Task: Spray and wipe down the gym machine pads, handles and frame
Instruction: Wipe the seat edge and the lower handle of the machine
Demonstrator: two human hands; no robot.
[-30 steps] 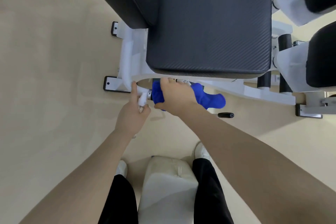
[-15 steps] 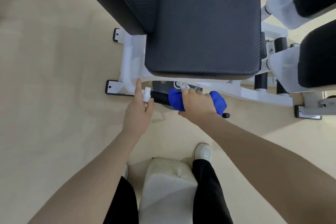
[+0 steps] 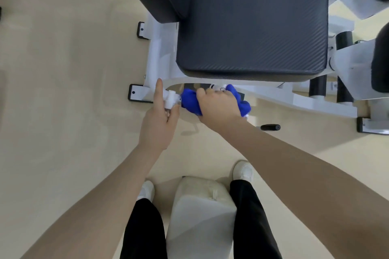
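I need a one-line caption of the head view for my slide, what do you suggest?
Right hand wipes a handle under the seat pad with a blue cloth; left hand holds a white spray nozzle.

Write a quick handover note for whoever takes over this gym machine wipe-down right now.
Left hand: grips the white spray bottle, index finger straight.
Right hand: grips the blue cloth wrapped round the black handle under the seat pad, near its inner end.
Done: cannot tell from this view.
Left: finish the handle to its tip, then the white frame and pads.
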